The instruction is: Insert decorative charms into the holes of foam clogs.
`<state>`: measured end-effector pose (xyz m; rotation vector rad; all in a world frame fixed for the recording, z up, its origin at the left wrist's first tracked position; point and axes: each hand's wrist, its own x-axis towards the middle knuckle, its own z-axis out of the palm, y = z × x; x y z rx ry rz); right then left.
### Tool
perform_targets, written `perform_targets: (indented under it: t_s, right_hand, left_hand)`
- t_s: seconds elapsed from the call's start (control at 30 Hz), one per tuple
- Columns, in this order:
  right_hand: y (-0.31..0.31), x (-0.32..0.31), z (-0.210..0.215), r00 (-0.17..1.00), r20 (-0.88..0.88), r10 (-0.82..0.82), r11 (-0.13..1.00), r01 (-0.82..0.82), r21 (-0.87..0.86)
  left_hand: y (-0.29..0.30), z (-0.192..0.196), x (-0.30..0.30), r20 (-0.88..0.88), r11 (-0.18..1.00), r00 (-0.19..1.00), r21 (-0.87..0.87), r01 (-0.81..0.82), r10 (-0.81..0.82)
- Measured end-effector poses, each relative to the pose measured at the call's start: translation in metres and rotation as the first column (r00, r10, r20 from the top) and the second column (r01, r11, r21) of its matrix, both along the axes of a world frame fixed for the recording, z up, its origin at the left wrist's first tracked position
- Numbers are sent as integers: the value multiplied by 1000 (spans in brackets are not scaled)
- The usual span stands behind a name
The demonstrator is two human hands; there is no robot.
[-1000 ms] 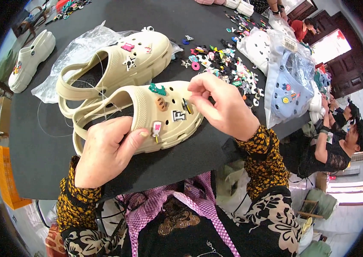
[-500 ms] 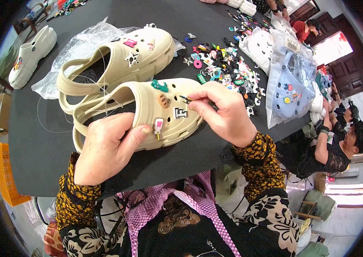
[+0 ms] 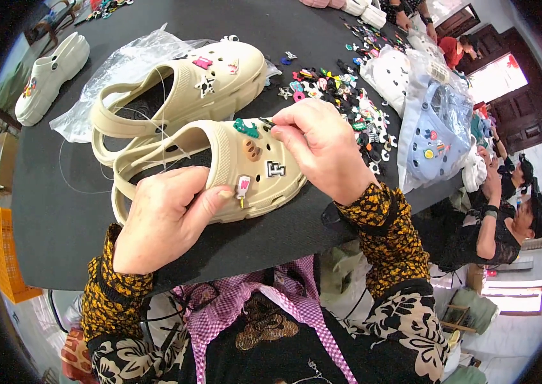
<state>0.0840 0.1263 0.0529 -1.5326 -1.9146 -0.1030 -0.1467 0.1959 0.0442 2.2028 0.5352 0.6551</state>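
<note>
Compared with a second ago: right hand (image 3: pixel 325 150) dropped from above the toe to the upper edge of the near beige clog (image 3: pixel 245 173), fingertips now right at the green charm (image 3: pixel 246 128). Clog itself barely shifted under the left hand. Judged: work has moved from bringing a piece over to seating or adjusting it at the vamp holes beside the green charm.

Right hand: fingers curled in, thumb and forefinger pinched nearly shut on a small dark piece (image 3: pixel 266 121), only a sliver showing; kind of piece not discernible. Pinch touching the clog's top edge, just beside the green charm.

Left hand (image 3: pixel 165 217): wrapped loosely over the clog's near side, thumb pressed flat on the sidewall just beside the pink-and-white charm (image 3: pixel 242 187). Steadying grip, not a tight clench.

Near clog: lying on the black table (image 3: pixel 59 211), toe toward the person's right, heel strap to the left. Fitted so far: green charm, brown charm (image 3: pixel 251 150), black-and-white letter charm (image 3: pixel 275 169), pink-and-white charm.

Second beige clog (image 3: pixel 187 96) just behind, touching or nearly touching the first, resting partly on a clear plastic bag (image 3: pixel 114 67); carries charms too. White clog (image 3: pixel 50 77) well apart at far left. Loose heap of coloured charms (image 3: pixel 347 102) beyond the right hand. Bagged pale blue clog (image 3: pixel 434 137) to the right. Another person (image 3: pixel 508 224) seated at the right edge of the table.
</note>
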Motion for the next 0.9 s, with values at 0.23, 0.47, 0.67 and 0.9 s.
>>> perform_targets:
  t_s: [0.23, 0.47, 0.67, 0.9]
  right_hand:
    - [-3, 1, 7, 997, -6, 76, 996, -76, -42]
    - [2, 6, 10, 995, 14, 98, 994, -97, -53]
    - [4, 0, 3, 997, 32, 69, 997, -68, -40]
    - [1, -8, -9, 950, 311, 14, 992, -53, 116]
  left_hand:
    - [0, 1, 2, -3, 1000, 1000, -3, 14, -14]
    - [1, 1, -1, -34, 999, 999, 37, 27, -25]
    - [1, -2, 0, 3, 1000, 1000, 7, 29, -29]
    - [4, -2, 1, -21, 996, 998, 76, 56, -55]
